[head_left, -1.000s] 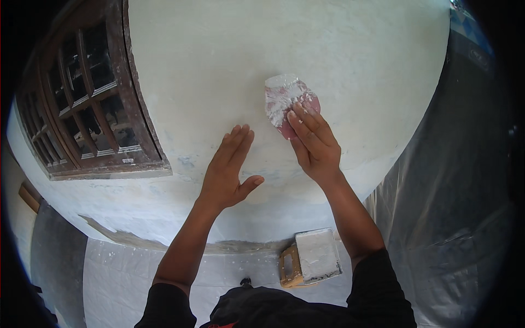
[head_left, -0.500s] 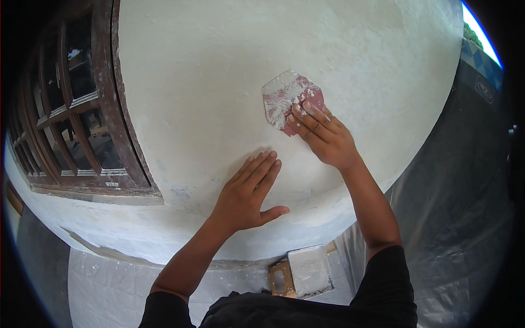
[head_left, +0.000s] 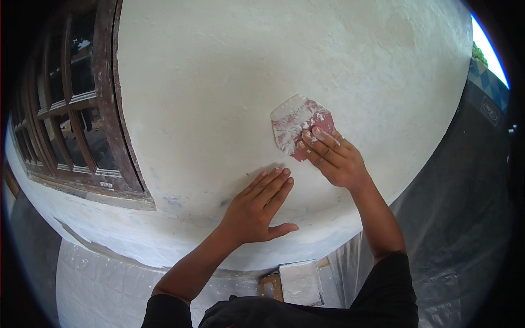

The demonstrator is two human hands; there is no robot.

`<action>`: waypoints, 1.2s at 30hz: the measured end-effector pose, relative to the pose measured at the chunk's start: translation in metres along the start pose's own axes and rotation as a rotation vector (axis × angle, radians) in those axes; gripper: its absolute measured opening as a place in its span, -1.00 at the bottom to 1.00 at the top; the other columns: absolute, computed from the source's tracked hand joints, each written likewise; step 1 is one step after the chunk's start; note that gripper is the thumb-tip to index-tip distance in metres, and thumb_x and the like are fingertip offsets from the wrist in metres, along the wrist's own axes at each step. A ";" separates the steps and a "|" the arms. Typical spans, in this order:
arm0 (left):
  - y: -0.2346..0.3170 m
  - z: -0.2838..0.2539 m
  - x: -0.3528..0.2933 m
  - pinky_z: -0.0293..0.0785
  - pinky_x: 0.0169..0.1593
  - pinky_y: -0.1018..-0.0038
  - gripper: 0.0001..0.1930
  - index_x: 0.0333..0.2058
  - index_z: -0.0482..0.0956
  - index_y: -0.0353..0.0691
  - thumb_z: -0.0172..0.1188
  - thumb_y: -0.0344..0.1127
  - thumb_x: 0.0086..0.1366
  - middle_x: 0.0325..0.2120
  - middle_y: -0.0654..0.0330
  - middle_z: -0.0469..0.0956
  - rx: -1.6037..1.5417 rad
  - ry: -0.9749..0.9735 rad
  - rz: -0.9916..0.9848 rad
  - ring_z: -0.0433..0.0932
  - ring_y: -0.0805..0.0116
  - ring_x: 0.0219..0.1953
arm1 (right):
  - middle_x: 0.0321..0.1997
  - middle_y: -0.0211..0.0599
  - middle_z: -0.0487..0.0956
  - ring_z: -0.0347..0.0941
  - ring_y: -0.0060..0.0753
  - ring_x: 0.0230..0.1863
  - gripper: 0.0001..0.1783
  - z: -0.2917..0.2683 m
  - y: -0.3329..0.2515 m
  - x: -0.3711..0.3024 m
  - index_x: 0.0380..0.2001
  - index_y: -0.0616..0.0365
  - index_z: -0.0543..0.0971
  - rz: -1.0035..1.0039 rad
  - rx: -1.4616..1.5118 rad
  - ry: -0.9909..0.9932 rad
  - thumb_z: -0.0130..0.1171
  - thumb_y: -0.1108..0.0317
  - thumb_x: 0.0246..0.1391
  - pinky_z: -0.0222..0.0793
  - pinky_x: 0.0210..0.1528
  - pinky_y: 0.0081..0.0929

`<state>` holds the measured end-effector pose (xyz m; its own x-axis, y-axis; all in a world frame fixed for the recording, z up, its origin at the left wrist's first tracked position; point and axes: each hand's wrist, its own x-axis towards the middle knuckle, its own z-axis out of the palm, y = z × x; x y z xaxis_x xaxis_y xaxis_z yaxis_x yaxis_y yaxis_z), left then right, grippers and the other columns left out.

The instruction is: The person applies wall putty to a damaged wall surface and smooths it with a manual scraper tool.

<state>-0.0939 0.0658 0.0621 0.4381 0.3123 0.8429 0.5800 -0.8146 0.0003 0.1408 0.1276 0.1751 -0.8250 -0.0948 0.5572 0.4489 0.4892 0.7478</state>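
In my right hand (head_left: 342, 164) is a flat, many-sided reddish putty scraper (head_left: 320, 116), its face smeared with white putty. Fingers lie over its lower right part and press it against the cream-coloured wall (head_left: 208, 98); the thumb is hidden. My left hand (head_left: 254, 210) is lower and to the left, holding nothing. Its fingers stretch up along the wall with the thumb out to the side, and the fingertips seem to rest on the surface. Flecks of putty cling to the fingers of my right hand.
A brown wooden window (head_left: 85, 120) with dark panes is set in the wall at left. Below, a pale sheet (head_left: 131, 295) covers the floor, where a white-coated square board (head_left: 302, 284) lies beside a brown box (head_left: 270, 288). Dark plastic sheeting (head_left: 443, 213) hangs at right.
The view has shifted slightly. My right hand and the scraper are lower in the picture and a little to the right; my left hand also sits lower and further right.
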 end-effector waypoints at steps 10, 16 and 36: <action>-0.004 0.012 0.000 0.22 0.43 0.12 -0.14 0.25 0.41 -0.38 0.27 0.26 0.23 0.31 -0.06 0.35 0.001 -0.039 -0.025 0.32 0.03 0.37 | 0.10 -0.45 0.68 0.50 -0.36 0.25 -0.68 -0.001 0.006 0.035 -0.05 -0.04 0.73 -0.002 0.010 0.041 0.28 0.33 0.09 0.47 0.23 -0.25; -0.008 0.010 -0.002 0.24 0.42 0.11 -0.14 0.25 0.40 -0.37 0.29 0.25 0.22 0.30 -0.05 0.38 0.011 -0.051 -0.033 0.34 0.04 0.36 | 0.13 -0.52 0.65 0.49 -0.46 0.26 -0.70 -0.002 0.000 -0.007 -0.04 -0.12 0.72 -0.056 -0.026 0.024 0.23 0.25 0.15 0.47 0.21 -0.32; 0.014 0.012 0.003 0.10 0.47 0.14 -0.17 0.20 0.45 -0.41 0.22 0.28 0.27 0.25 -0.07 0.42 0.057 -0.049 -0.022 0.36 0.10 0.35 | 0.02 -0.31 0.70 0.51 -0.23 0.22 -0.74 -0.008 0.007 0.027 -0.19 -0.02 0.76 -0.018 -0.083 0.198 0.41 0.36 -0.02 0.48 0.25 -0.17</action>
<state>-0.0761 0.0613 0.0579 0.4568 0.3546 0.8159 0.6275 -0.7785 -0.0129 0.1247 0.1213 0.1979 -0.7534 -0.2753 0.5972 0.4681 0.4133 0.7811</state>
